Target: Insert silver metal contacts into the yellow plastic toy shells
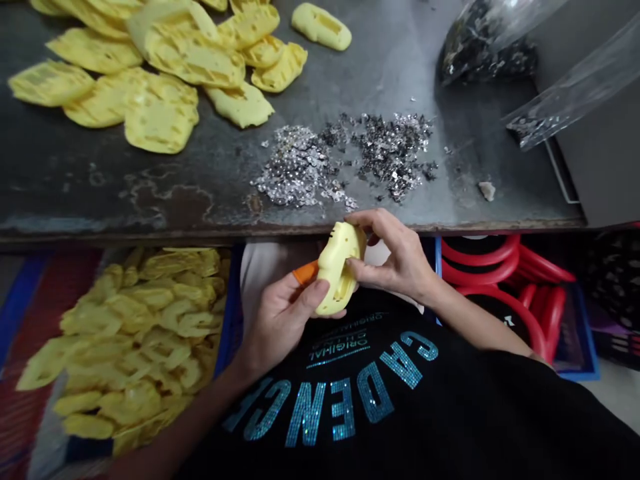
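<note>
Both hands hold one yellow rubber mould piece [338,265] just below the table's front edge. My left hand [280,317] wraps it from below, thumb pressed on its lower side, with an orange finger cover [306,272] on one fingertip. My right hand [395,257] pinches the piece's upper right side with curled fingers. On the dark metal table [150,187], just beyond the hands, lies a spread of small silver metal bits [345,160].
Many more yellow mould pieces [160,73] are heaped at the table's far left. A container of similar yellow pieces [135,333] sits low on my left. Clear plastic bags [490,40] with dark bits lie at the far right. Red plastic stools [505,273] stand below on the right.
</note>
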`<state>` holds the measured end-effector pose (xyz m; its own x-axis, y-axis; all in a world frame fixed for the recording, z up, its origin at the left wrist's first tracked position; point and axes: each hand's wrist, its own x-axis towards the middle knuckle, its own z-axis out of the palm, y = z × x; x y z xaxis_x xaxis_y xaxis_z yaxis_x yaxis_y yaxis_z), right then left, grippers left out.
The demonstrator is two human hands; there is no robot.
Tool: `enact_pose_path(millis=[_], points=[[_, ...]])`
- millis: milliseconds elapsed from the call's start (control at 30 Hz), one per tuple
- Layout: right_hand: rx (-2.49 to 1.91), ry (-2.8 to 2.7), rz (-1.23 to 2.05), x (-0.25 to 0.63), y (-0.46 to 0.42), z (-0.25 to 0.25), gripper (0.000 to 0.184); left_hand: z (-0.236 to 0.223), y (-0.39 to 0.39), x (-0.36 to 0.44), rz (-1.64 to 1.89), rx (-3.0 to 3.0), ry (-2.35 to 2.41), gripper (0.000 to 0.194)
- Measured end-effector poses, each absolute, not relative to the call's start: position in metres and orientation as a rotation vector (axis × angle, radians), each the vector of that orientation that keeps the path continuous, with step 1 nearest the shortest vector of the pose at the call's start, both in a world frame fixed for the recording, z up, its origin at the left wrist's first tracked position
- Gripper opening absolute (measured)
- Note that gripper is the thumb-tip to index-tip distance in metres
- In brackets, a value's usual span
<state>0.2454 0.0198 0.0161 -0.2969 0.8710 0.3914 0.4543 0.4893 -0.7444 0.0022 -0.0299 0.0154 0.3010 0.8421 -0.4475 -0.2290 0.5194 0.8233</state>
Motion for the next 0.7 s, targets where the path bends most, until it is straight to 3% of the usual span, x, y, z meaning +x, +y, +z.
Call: enact_pose_path(millis=[200,467,600,700], points=[[-1.064,-1.894,0.600,0.249,0.016,0.005,0.044,0.005,-0.024,0.010,0.802,0.602,1.074,0.036],[-1.056,-2.039,0.649,0.274,0.025,0.023,0.050,0.006,-0.012,0.012,0.714,0.416,0.833,0.058],[-1.393,-2.069,0.153,0.299,0.051,0.024,0.024,0.014,-0.003,0.004,0.755,0.491,0.769,0.071],[-1.553,-2.120,-0.033,0.301,0.059,0.015,0.023,0.015,-0.001,-0.003,0.815,0.537,0.770,0.077]])
